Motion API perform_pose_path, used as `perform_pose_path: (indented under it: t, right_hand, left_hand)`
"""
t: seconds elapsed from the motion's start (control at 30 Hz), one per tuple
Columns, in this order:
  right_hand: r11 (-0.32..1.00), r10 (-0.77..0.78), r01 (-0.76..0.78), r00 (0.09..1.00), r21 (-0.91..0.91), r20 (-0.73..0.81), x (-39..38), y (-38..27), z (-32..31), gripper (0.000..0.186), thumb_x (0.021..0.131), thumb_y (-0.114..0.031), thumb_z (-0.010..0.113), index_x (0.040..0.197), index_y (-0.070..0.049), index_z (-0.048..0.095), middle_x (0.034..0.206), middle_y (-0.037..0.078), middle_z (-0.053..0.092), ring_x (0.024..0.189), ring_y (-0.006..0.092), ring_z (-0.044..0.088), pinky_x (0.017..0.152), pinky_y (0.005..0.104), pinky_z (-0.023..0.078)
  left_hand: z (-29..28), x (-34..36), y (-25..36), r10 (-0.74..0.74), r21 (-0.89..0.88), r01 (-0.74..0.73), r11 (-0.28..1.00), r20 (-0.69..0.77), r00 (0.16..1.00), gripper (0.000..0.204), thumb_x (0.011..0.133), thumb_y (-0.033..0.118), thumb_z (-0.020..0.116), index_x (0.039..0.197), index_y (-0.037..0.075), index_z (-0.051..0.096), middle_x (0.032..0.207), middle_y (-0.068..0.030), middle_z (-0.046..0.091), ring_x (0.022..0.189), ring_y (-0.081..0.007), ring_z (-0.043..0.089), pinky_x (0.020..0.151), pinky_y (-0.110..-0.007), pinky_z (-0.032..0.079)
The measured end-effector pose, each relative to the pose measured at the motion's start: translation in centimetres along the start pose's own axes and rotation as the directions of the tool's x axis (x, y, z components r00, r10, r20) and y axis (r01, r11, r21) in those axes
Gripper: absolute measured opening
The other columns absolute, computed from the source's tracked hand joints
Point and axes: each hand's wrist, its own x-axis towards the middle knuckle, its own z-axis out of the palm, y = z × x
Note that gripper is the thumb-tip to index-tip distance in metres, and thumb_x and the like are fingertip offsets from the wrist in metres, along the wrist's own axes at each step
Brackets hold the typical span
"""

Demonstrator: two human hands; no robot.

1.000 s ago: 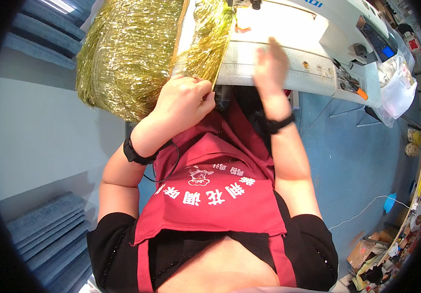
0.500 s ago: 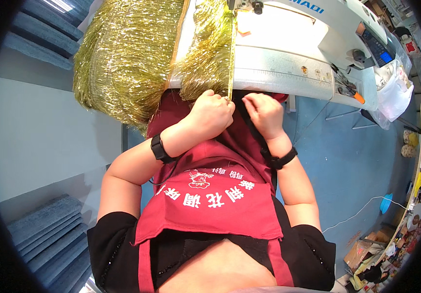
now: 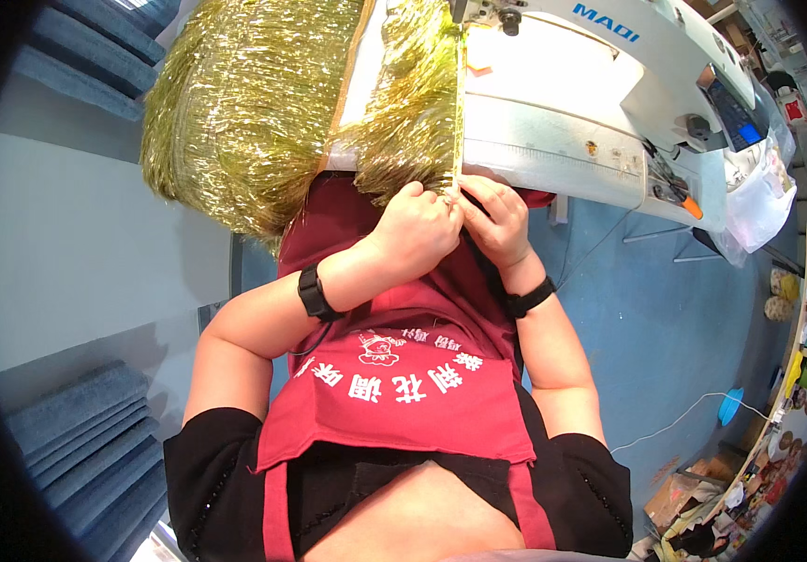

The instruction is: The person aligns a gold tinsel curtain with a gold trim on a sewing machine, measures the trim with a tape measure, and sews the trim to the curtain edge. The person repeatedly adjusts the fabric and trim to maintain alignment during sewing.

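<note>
A length of shiny gold-green tinsel fringe (image 3: pixel 413 122) hangs over the near edge of the white sewing machine bed. Its narrow pale edge band (image 3: pixel 460 122) runs from under the machine's needle area (image 3: pixel 464 14) straight down to my hands. My left hand (image 3: pixel 418 229) is closed on the lower end of this band, thumb side up. Against it, my right hand (image 3: pixel 497 220) pinches the same band with thumb and fingertips. The exact grip between the fingers is partly hidden.
A thick bundle of the same fringe (image 3: pixel 244 112) drapes over the table's left side. The sewing machine (image 3: pixel 647 70) arches over the right, with scissors and an orange-handled tool (image 3: pixel 689 204) at the bed's edge. A white plastic bag (image 3: pixel 759 201) hangs beyond them.
My right hand has come left from beside the band and now pinches it next to my left hand. The left hand stays closed on the band. The view has shifted slightly.
</note>
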Motion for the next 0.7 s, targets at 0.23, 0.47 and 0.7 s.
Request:
perform_pose_path:
  t: [0.23,0.47,0.7]
  right_hand:
    - [0.997,0.080,-0.079,0.990,-0.019,0.115,1.0,0.7,-0.4,0.031,0.085,-0.013,0.071,0.116,-0.012,0.072,0.120,0.004,0.070,0.113,0.0225,0.064,0.098,0.0394,0.048]
    - [0.978,0.205,-0.208,0.976,-0.026,-0.075,0.5,1.4,-1.4,0.035,0.081,0.000,0.068,0.114,-0.011,0.069,0.114,0.004,0.068,0.102,0.0240,0.064,0.093,0.0412,0.049]
    - [0.961,0.274,-0.277,0.955,-0.005,-0.115,0.2,1.2,-2.4,0.029,0.082,0.001,0.066,0.108,-0.012,0.069,0.108,0.004,0.068,0.095,0.0255,0.063,0.088,0.0396,0.048]
  left_hand:
    - [-0.2,1.0,-0.9,-0.042,0.005,0.042,0.999,0.028,0.999,0.014,0.082,0.023,0.068,0.086,0.010,0.065,0.082,-0.0043,0.067,0.077,-0.0198,0.064,0.076,-0.036,0.047]
    - [0.4,3.6,-2.7,-0.059,0.032,0.057,0.998,0.070,0.996,0.016,0.084,0.024,0.067,0.089,0.009,0.065,0.085,-0.0049,0.068,0.080,-0.0221,0.065,0.079,-0.037,0.046]
    - [0.8,5.8,-4.2,-0.071,0.066,0.066,0.996,0.075,0.995,0.010,0.086,0.021,0.064,0.089,0.011,0.065,0.079,-0.0054,0.069,0.078,-0.0231,0.066,0.078,-0.038,0.046]
